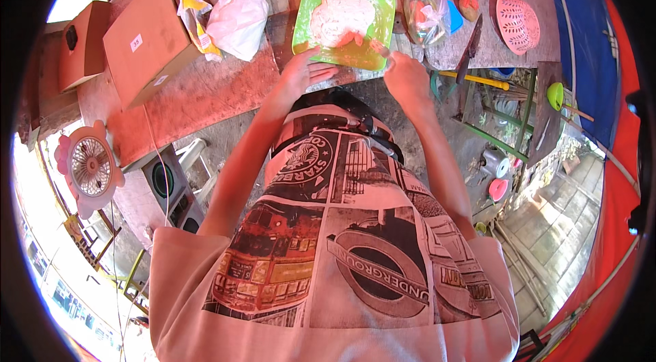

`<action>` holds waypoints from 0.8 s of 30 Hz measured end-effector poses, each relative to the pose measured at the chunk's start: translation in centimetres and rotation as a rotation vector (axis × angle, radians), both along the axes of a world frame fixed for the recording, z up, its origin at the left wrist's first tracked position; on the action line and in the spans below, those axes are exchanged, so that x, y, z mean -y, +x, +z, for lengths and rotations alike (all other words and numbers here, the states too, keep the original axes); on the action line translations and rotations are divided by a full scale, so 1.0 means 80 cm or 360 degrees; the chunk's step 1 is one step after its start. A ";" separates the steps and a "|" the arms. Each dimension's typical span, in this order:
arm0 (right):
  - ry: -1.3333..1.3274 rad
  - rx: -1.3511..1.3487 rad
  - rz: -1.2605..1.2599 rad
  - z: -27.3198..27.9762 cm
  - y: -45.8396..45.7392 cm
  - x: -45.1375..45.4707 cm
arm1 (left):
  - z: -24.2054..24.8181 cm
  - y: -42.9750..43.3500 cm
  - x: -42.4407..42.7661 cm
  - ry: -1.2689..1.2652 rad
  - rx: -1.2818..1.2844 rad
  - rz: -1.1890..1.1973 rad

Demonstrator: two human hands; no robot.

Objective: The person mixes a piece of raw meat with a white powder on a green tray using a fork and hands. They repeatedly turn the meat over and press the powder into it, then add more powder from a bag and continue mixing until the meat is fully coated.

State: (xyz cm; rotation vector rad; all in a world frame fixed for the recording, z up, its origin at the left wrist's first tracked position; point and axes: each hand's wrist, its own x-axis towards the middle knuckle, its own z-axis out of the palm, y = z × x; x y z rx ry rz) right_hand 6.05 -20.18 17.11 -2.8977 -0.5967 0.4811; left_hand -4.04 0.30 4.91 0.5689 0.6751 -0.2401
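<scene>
In front of me on the wooden table stands a green plastic tray, its walls dusted white. A mound of white powder, apparently flour, fills its middle, with a small orange-pink piece at the near side. My left hand is at the tray's near left corner, thumb by the rim and fingers apart below it. My right hand, at the near right corner, is closed around a small utensil, perhaps a fork. The utensil's head is whitened and reaches over the tray; its handle is hidden in my fist.
Left of the tray are a white plastic bag, a yellow-and-white packet and a cardboard box. To the right lie a tied clear bag, a knife over the table edge, and a pink basket. A fan stands at left.
</scene>
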 end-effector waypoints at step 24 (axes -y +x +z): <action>-0.0080 0.0094 -0.0100 0.010 -0.019 -0.015 | 0.007 0.005 -0.030 0.0737 -0.0072 -0.0166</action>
